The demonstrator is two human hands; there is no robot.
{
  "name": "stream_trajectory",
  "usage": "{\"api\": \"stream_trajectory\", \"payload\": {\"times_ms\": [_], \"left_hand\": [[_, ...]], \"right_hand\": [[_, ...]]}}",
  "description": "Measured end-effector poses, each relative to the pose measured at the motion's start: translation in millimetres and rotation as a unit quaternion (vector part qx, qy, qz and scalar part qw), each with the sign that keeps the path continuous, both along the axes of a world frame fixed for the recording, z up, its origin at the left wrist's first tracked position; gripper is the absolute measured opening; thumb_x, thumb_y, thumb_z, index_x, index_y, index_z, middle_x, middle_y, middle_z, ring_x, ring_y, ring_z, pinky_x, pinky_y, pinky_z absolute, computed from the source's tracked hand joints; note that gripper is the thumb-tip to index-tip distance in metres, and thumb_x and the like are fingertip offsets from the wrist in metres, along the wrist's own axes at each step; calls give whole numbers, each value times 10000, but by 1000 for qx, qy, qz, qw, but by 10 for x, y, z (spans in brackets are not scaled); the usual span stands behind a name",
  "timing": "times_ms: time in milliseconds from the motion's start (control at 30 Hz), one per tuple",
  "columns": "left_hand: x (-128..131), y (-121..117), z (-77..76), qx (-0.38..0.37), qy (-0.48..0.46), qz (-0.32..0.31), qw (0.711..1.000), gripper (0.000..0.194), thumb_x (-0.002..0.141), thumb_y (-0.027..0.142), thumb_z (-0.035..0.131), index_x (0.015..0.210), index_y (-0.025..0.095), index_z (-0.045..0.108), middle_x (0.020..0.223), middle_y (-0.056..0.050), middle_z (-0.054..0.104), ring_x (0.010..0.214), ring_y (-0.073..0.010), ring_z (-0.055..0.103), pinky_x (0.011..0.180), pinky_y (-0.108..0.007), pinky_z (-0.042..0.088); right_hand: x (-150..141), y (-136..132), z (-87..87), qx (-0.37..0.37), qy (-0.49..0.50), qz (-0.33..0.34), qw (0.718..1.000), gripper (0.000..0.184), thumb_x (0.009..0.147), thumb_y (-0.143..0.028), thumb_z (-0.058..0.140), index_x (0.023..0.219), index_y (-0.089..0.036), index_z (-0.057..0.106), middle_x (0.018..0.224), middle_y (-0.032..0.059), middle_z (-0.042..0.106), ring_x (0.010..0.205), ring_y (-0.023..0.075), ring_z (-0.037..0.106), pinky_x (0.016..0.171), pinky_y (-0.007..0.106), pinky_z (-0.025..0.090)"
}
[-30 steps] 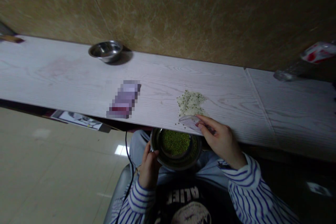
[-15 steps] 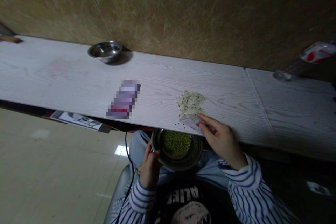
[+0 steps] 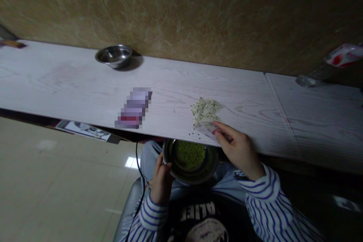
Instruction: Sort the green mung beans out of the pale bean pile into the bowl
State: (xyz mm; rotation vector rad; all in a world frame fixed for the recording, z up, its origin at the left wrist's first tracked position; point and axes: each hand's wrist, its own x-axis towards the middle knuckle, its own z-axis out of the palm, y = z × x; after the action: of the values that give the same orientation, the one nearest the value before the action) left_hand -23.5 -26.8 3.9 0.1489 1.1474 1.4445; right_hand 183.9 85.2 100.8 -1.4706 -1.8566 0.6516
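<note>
My left hand (image 3: 163,179) grips the left rim of a metal bowl (image 3: 189,176), thumb over the edge. Small green beans, like mung beans, (image 3: 190,154) lie inside, and the bowl sits over my lap just below the table edge. Pinched in my right hand (image 3: 241,151) is a thin see-through sheet (image 3: 206,129), slightly curved, whose kind I cannot make out. It stands on the table against the near side of a pile of white grains mixed with green beans (image 3: 206,109). A few loose beans lie left of the sheet.
An unfilled metal bowl (image 3: 114,57) stands by the wall on the white table (image 3: 170,83). A pixelated phone-like object (image 3: 134,108) lies left of the pile. At the right is a clear bottle with a red label (image 3: 326,69). A black cable (image 3: 138,162) hangs beside my leg.
Very little differs. My right hand and the see-through sheet have shifted slightly away from the table edge, toward the pile. My left hand still grips the bowl.
</note>
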Motion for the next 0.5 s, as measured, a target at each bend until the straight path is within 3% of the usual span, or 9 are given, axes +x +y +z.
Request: {"api": "stream_trajectory", "payload": {"times_ms": [267, 500], "left_hand": [[-10, 7, 27, -4, 6, -4, 1000, 454, 737, 308, 737, 1187, 271, 697, 1070, -66, 746, 1066, -336, 679, 834, -418, 580], [3, 4, 43, -20, 1, 2, 1000, 531, 749, 318, 716, 1276, 272, 661, 1108, -59, 733, 982, -306, 688, 820, -419, 574]], "right_hand": [[-31, 7, -32, 8, -6, 8, 1000, 349, 916, -268, 572, 1204, -211, 760, 1035, 74, 819, 848, 211, 782, 800, 328, 644], [-160, 27, 10, 11, -22, 12, 1000, 367, 914, -232, 549, 1214, -188, 755, 1045, 87, 817, 864, 215, 785, 857, 350, 637]]}}
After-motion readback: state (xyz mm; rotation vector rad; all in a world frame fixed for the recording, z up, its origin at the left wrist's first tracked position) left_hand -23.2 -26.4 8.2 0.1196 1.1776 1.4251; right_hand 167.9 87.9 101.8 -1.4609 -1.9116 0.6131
